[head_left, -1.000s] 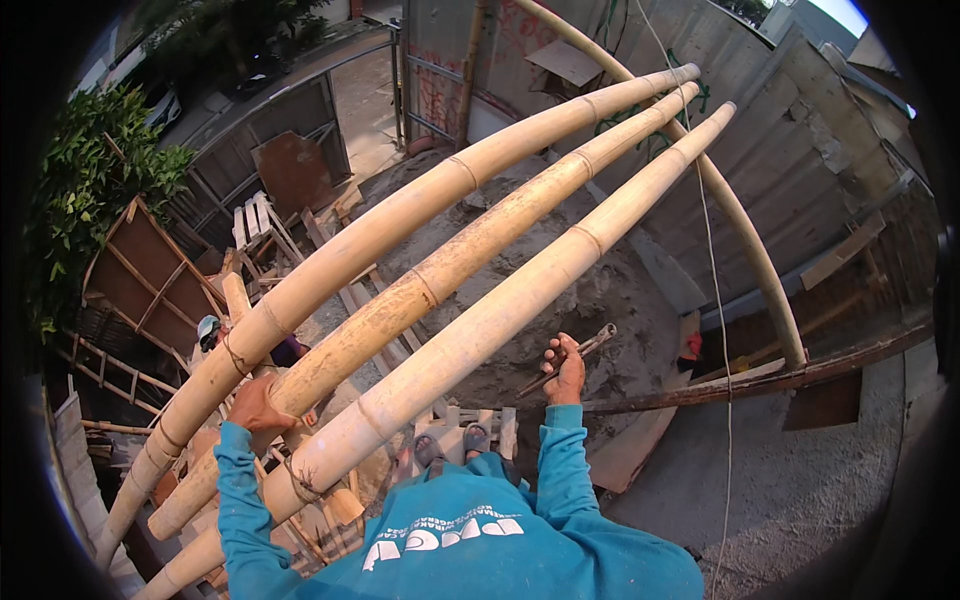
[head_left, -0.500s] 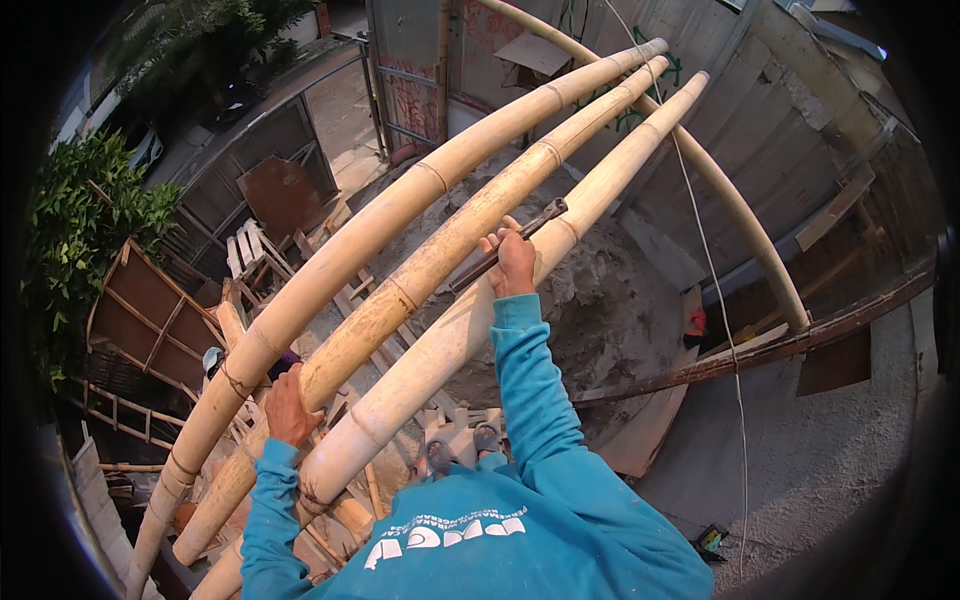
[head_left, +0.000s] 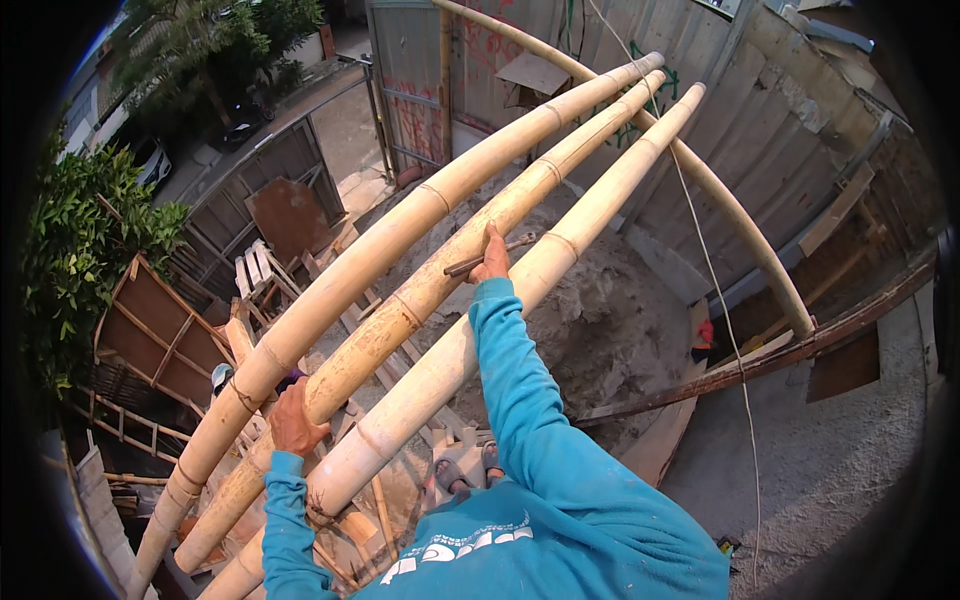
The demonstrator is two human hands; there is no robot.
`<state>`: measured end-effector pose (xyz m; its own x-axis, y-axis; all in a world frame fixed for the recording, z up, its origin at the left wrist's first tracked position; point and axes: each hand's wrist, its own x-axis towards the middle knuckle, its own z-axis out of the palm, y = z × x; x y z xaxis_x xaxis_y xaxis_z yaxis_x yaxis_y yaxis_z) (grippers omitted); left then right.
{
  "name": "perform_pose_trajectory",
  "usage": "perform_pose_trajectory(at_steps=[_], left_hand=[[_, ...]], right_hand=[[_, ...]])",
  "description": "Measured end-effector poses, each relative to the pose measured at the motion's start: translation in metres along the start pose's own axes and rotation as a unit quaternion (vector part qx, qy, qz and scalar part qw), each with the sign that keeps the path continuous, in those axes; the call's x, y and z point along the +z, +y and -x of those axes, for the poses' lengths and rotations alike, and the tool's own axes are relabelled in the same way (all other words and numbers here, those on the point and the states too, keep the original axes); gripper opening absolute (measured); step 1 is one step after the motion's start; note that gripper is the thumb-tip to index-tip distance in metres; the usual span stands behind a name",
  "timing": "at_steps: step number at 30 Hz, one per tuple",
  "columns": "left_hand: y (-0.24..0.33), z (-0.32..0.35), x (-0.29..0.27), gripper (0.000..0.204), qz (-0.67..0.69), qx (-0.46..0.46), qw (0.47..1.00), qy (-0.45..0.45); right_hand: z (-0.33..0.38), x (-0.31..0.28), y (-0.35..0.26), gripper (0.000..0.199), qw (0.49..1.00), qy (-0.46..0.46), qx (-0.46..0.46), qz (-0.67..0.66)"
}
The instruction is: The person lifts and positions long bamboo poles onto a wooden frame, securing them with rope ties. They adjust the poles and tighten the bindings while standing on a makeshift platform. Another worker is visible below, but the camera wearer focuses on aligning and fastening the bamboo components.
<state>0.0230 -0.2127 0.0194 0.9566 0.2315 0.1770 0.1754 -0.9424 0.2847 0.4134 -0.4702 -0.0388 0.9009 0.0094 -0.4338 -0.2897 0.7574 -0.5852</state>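
Note:
Three pale bamboo poles slope up from lower left to upper right. My left hand (head_left: 297, 420) grips the lower part of the middle bamboo pole (head_left: 385, 318). In my right hand (head_left: 491, 258) is a dark metal rod-like tool (head_left: 520, 241) with a knobbed end; its exact kind is unclear. The fingers of that hand also touch the middle pole farther up. On one side runs the left bamboo pole (head_left: 340, 278); on the other, the right bamboo pole (head_left: 545, 262) passes beside my right forearm.
A crossing bamboo pole (head_left: 740, 213) lies beneath the far ends. A thin cord (head_left: 720, 270) hangs down at the right. Far below are a sand heap (head_left: 590, 310), wooden scraps and a framed panel (head_left: 160, 315). Metal sheeting (head_left: 700, 65) stands behind, with a leafy shrub (head_left: 85, 265) at left.
My right hand has shifted left from above the right pole onto the middle pole, carrying the tool. My left hand stays on the middle pole. The view has shifted slightly.

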Motion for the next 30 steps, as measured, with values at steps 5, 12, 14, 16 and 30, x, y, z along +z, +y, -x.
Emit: perform_pose_trajectory(at_steps=[5,12,14,16,30], left_hand=[[0.013,-0.009,-0.021,0.088,-0.025,0.006,1.0,0.017],[0.034,-0.039,-0.001,0.09,-0.025,0.022,0.999,0.008],[0.055,-0.044,0.004,0.09,-0.036,0.021,0.999,0.001],[0.067,-0.046,0.015,0.089,-0.064,0.03,0.997,0.043],[0.061,-0.092,0.039,0.091,0.029,0.049,0.998,-0.026]], right_hand=[[0.005,-0.006,-0.01,0.051,0.996,-0.057,0.002,-0.073],[-0.041,-0.006,-0.031,0.046,0.994,0.015,-0.021,-0.106],[-0.044,-0.009,-0.042,0.047,0.993,0.022,-0.044,-0.105],[-0.04,-0.004,-0.054,0.045,0.991,0.041,-0.055,-0.111],[0.018,0.023,-0.065,0.033,0.958,0.053,-0.28,0.031]])
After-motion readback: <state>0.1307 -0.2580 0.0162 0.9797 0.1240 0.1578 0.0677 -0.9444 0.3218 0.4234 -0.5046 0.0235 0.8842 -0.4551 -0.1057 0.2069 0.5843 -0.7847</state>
